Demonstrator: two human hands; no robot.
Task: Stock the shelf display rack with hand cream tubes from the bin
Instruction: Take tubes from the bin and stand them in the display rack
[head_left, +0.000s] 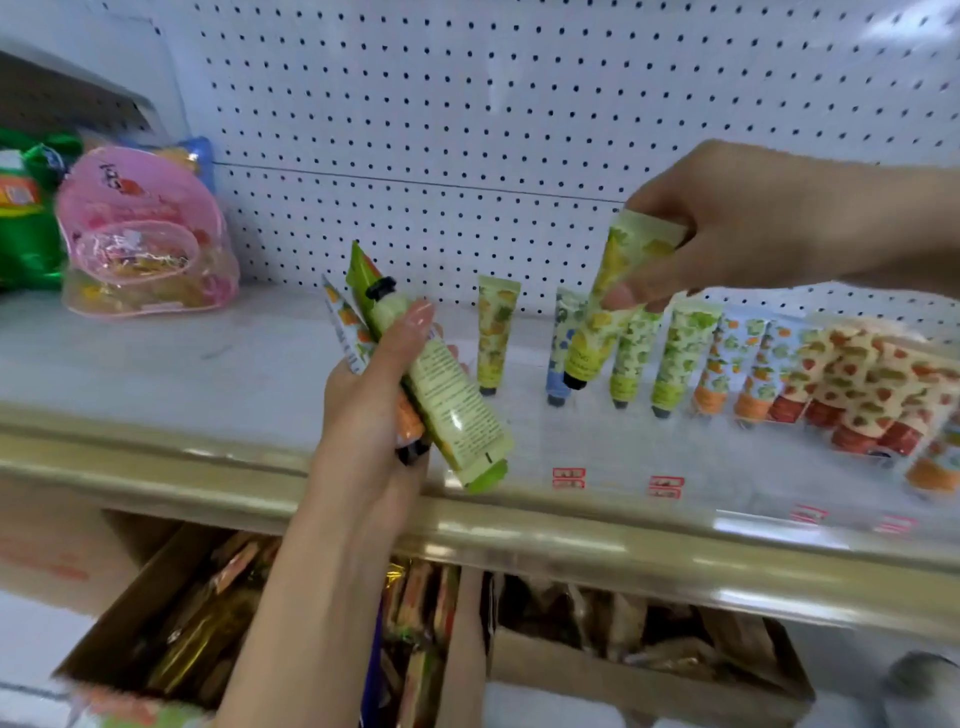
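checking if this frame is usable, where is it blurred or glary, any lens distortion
Head view: motion blur smears the strawberry tubes and the cardboard box below; glare streaks the shelf rail; the wide lens bows that rail and the pegboard rows; the green tube in the left hand and the yellow-green tube in the right hand look sharper.

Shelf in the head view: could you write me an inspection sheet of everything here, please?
Surface: pale shelf, gold front rail with red price labels.
Job's things: row of tubes standing cap down; one yellow-green tube held cap down by the row; bunch of tubes in hand.
Clutter: pink pouch and green packets at the shelf's left.
Hands: right hand pinches the yellow-green tube; left hand grips the bunch.
Cables: nothing seen.
Surroundings: white pegboard behind; open cardboard boxes of goods below.
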